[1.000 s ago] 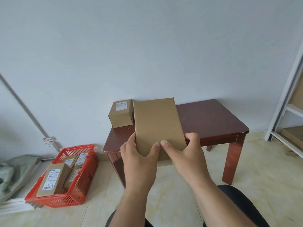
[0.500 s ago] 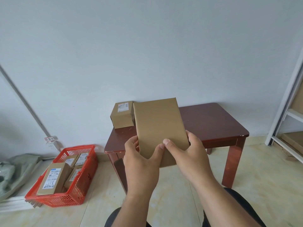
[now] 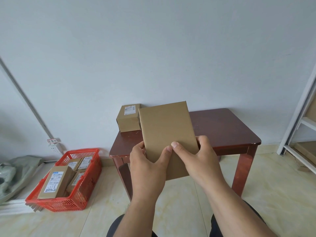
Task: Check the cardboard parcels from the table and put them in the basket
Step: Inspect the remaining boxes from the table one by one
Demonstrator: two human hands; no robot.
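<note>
Both hands, the left hand and right hand, still grip the flat parcel, now raised slightly closer for checking; the basket waits.

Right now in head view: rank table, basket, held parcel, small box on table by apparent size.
1. table
2. basket and held parcel: look alike, and the parcel is nearer the camera, so unranked
3. small box

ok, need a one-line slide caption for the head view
Both hands, left and right, hold a flat cardboard parcel upright before the table; red basket on floor.
</note>
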